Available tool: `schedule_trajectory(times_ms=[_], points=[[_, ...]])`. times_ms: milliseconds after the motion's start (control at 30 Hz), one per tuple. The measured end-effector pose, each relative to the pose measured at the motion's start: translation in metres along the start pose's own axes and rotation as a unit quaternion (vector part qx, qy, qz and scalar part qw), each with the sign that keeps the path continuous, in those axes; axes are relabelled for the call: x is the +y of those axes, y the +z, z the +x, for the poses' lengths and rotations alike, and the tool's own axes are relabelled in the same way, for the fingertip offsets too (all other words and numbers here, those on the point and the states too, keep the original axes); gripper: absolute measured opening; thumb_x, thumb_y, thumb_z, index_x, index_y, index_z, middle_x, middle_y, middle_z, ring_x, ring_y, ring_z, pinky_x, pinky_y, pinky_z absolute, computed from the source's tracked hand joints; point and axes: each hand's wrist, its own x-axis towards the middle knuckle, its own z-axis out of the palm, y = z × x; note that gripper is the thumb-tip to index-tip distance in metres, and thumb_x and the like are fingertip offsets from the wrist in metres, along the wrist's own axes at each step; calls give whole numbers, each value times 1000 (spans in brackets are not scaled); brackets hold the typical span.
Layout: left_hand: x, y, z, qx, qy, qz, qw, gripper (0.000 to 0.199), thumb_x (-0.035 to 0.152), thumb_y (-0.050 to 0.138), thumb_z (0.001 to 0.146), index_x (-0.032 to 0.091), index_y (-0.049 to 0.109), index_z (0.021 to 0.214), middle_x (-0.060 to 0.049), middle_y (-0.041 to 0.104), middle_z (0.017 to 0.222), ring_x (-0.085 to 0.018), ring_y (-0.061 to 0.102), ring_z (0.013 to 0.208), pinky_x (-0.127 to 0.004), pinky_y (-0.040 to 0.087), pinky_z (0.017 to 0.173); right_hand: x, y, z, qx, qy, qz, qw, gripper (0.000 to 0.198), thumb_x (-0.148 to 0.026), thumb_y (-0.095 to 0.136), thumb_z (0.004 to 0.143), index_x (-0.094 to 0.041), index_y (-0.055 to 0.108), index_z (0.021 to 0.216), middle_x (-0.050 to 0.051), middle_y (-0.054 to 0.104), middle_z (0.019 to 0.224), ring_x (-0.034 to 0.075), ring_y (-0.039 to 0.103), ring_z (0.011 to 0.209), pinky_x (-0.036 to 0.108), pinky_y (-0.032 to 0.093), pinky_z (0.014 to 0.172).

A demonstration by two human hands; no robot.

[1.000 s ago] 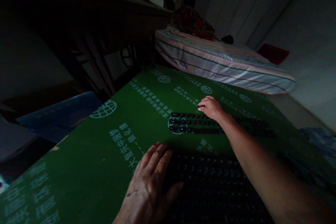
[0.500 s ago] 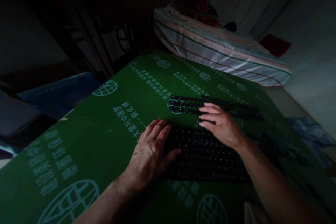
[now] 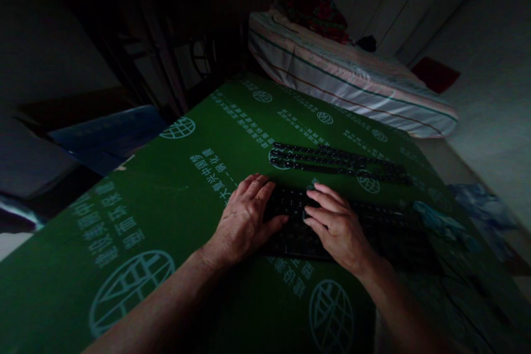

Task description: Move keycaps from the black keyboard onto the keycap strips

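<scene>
Left hand (image 3: 245, 218) rests thumb-wide on keyboard (image 3: 295, 232), likely bracing it; right hand (image 3: 338, 228) curls narrow over keys, pinch unclear, loose key rows (image 3: 332, 160) beyond it, presumably for reach.

A green desk (image 3: 166, 215), printed with pale globe emblems (image 3: 331, 318) and lettering (image 3: 207, 176), carries 1 black keyboard (image 3: 296, 240) on its near part. Just beyond, apart from it, loose black keycaps (image 3: 319, 168) lie in long rows. Beside the keyboard's right end sits a crumpled teal bundle (image 3: 442, 222).

Keyboard (image 3: 295, 240) on the table (image 3: 166, 215); rows of keys (image 3: 332, 162) behind it; bed (image 3: 352, 80) beyond
</scene>
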Motion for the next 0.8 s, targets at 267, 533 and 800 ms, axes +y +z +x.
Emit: schedule_trajectory(times_ms=[267,533,800], points=[[1,0,0,0,0,-5,1000,64,50,59,79,8,48,125,-17,51,129,-33,38,125,-48,37,104,-2,2,-2,-13,-23,-50,998,15,-17,55,84,-16,70,87,12,66,112,25,50,119,44,47,96],[0,2,1,4,4,-5,1000,63,49,60,78,8,49,125,-17,51,128,-33,39,124,-48,36,105,-4,2,-6,-29,-43,-112,992,18,-18,51,87,-17,67,96,10,65,115,24,48,122,45,41,98],[0,1,1,11,9,-14,1000,60,50,59,79,12,48,124,-16,51,128,-32,39,125,-50,38,103,-14,4,-15,-18,-52,-151,987,24,-23,51,90,-13,63,108,12,62,122,26,46,125,49,35,104]])
